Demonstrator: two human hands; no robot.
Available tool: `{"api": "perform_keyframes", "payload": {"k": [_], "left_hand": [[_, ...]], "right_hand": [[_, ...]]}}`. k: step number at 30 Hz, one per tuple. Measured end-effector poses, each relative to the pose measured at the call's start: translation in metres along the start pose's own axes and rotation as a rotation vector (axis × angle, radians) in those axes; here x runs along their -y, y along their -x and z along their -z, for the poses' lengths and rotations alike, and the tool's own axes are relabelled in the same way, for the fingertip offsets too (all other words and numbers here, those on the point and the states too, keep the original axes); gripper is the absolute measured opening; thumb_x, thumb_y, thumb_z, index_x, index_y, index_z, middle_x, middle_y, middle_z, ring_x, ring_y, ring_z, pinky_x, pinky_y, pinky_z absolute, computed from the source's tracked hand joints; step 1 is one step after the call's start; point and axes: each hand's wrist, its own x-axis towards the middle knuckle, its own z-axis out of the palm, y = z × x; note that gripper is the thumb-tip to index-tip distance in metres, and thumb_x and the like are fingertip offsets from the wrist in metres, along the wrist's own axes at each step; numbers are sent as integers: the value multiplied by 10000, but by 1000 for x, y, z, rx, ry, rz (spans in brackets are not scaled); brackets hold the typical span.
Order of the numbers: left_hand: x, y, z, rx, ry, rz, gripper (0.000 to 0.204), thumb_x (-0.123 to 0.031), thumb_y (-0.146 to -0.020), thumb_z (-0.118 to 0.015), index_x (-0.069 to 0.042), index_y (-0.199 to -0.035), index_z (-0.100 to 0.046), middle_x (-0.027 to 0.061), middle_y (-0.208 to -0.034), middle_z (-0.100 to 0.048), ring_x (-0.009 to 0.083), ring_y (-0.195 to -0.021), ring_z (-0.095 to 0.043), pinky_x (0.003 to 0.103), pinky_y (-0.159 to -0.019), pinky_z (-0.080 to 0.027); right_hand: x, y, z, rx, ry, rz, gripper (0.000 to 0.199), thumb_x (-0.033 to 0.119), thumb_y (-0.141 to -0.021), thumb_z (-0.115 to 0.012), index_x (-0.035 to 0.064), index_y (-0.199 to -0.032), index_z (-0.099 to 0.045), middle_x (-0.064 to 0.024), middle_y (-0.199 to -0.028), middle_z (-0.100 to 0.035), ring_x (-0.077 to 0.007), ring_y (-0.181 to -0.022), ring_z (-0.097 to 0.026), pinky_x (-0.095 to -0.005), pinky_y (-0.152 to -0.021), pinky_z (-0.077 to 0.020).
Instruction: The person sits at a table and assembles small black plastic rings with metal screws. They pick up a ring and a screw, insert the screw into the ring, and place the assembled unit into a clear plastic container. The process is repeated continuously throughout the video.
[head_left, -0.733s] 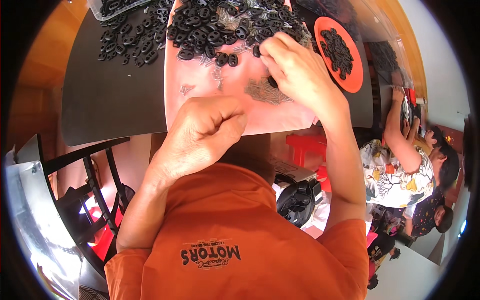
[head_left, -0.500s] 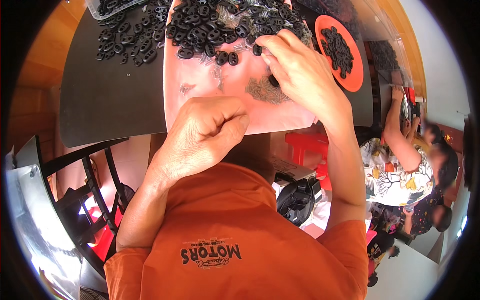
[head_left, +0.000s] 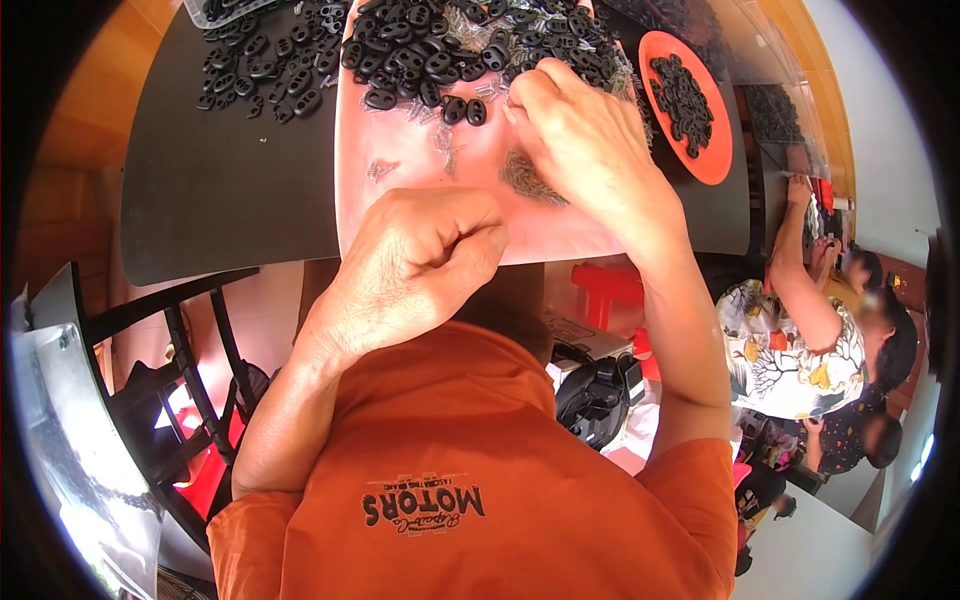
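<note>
My left hand (head_left: 420,262) is closed in a loose fist over the near edge of a pink tray (head_left: 475,188); whatever it holds is hidden. My right hand (head_left: 590,150) reaches over the tray's right side, its fingers curled down and pressed together, the fingertips out of sight. Beyond it lies a heap of black two-hole cord locks (head_left: 405,58), with small clear springs (head_left: 445,140) strewn among and in front of them. Two cord locks (head_left: 464,110) sit side by side at the heap's near edge. Partly beneath my right hand is a patch of darker metal springs (head_left: 528,178).
More black pieces (head_left: 270,65) are scattered on the dark table (head_left: 220,190), left of the tray, near a clear container (head_left: 212,12). An orange plate (head_left: 713,172) with small black parts stands at the right. Other people (head_left: 800,340) sit further right. A red stool (head_left: 605,290) is below the table.
My right hand has shifted slightly left and curled its fingers inward; the black piece at its fingertips is now out of sight. My left hand stays closed, almost still.
</note>
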Motion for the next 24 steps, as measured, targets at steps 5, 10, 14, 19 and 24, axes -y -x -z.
{"api": "perform_keyframes", "payload": {"k": [5, 10, 14, 19, 24], "left_hand": [[-2, 0, 3, 39, -13, 25, 201, -36, -902, -523, 35, -716, -549, 39, -646, -531, 101, -562, -558, 253, -511, -444], [0, 2, 3, 52, -44, 11, 196, -28, -899, -515, 31, -716, -553, 40, -648, -534, 100, -564, -561, 247, -507, -443], [-3, 6, 4, 62, -47, 40, 199, -34, -901, -512, 32, -718, -555, 44, -651, -533, 102, -561, -560, 246, -500, -448], [-2, 11, 5, 56, -50, 3, 201, -38, -902, -511, 36, -721, -556, 45, -651, -529, 102, -554, -554, 246, -494, -456], [-4, 16, 2, 43, -35, 1, 210, -36, -905, -506, 39, -715, -554, 42, -649, -523, 101, -552, -552, 244, -496, -458]], "right_hand": [[6, -2, 8, 15, -151, 44, 144, 94, -840, -631, 67, -972, -580, -81, -933, -573, -330, -748, -629, -435, -613, -494], [15, 0, 0, -13, -119, 114, 225, 93, -811, -651, 88, -1026, -588, -73, -971, -575, -314, -768, -639, -424, -616, -510], [19, 7, 10, 38, -127, 95, 186, 87, -823, -634, 91, -1006, -598, -79, -920, -570, -313, -764, -635, -419, -608, -508], [3, 9, 17, 1, -164, 25, 114, 68, -859, -587, 78, -972, -602, -95, -879, -568, -317, -756, -627, -412, -612, -495], [10, 0, 8, -62, -104, 37, 84, 118, -884, -552, 34, -881, -558, -136, -896, -567, -367, -755, -630, -482, -633, -494]]}}
